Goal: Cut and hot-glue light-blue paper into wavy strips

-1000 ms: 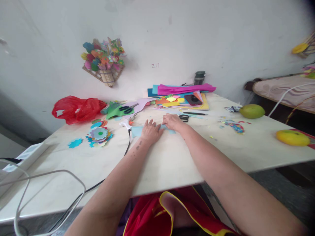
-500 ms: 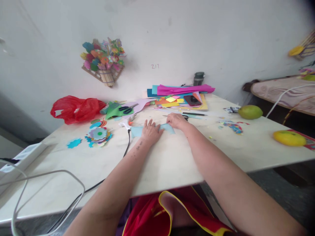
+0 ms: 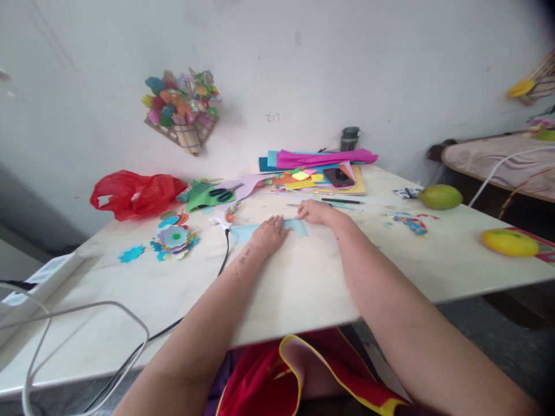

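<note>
A light blue paper strip [image 3: 245, 232] lies across the middle of the white table. My left hand [image 3: 269, 234] rests flat on it, fingers stretched toward the wall, covering part of the strip. At the strip's right end is my right hand [image 3: 313, 212], its fingers bent together at the far edge of the paper. Whether those fingertips grip the paper is too small to tell. A white glue gun [image 3: 222, 219] with a black cord lies just left of the strip.
Paper flowers [image 3: 174, 237], a red bag [image 3: 136, 195] and scissors [image 3: 224, 193] lie left. Coloured sheets [image 3: 327, 157] and a phone [image 3: 339, 177] are at the back. A green mango [image 3: 440, 197] and a yellow mango [image 3: 509, 243] sit right. A power strip [image 3: 43, 277] lies far left.
My left hand has slid slightly right along the strip. My right hand has shifted a little to the right, and more of the strip's right end shows.
</note>
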Demonstrator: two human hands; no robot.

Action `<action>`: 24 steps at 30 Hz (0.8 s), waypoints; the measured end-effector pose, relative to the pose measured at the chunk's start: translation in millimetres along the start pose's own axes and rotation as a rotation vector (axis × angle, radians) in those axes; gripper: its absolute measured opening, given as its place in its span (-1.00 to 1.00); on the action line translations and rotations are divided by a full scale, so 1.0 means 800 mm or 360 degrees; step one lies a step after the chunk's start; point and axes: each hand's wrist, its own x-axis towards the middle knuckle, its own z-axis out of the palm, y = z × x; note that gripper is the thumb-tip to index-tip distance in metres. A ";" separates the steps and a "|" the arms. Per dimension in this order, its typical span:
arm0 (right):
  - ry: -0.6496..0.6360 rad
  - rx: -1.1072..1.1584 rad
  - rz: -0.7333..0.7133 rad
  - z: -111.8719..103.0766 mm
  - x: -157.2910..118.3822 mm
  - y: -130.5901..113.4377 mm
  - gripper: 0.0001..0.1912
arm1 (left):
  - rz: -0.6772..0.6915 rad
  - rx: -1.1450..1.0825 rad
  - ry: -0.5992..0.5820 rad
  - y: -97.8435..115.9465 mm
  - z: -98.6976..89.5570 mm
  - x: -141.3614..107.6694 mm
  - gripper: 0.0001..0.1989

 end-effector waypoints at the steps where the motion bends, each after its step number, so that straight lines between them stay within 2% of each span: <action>1: -0.0008 -0.0001 0.0014 -0.001 -0.001 -0.001 -0.72 | 0.0002 -0.0005 -0.0001 0.000 0.000 0.000 -0.49; 5: 0.0007 -0.0003 -0.0036 -0.002 -0.004 -0.003 -0.71 | 0.0012 0.0003 -0.0017 0.004 -0.003 0.000 -0.51; 11: 0.0300 -0.0023 -0.0014 0.007 0.002 -0.006 -0.71 | -0.0020 -0.0002 -0.0056 0.008 -0.008 0.000 -0.51; 24: 0.0306 -0.0366 -0.0247 0.010 0.001 -0.026 -0.74 | -0.0027 0.0022 -0.0025 0.010 -0.004 0.002 -0.50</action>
